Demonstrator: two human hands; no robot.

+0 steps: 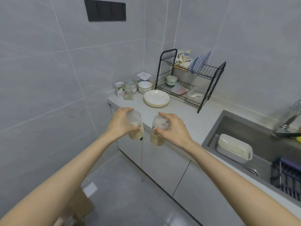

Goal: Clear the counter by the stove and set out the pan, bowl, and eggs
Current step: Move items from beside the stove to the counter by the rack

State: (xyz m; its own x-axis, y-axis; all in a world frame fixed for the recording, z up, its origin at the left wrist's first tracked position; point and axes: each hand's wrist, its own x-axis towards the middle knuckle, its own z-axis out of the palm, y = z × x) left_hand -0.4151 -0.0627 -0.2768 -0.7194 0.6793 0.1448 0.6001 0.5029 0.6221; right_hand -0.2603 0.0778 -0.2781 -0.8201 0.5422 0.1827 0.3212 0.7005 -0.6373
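Both hands were grasping jars in the head view. The left hand [120, 123] curled its fingers and thumb round the lid end of a clear jar [136, 134] partly filled with oat-like flakes. The right hand [175, 128] held a second, similar jar [157, 138] the same way. The two jars hung side by side, just apart, in the air at the front edge of the grey counter [180, 111], above the cabinet doors [164, 160].

Farther back on the counter sat a stack of white plates [156, 98]. Behind it stood a glass bowl [144, 86], an empty glass jar [128, 92] and a small carton [118, 88]. A black two-tier dish rack [210, 88] stood near the corner. To the right, a white container [234, 149] lay in the sink [260, 131].
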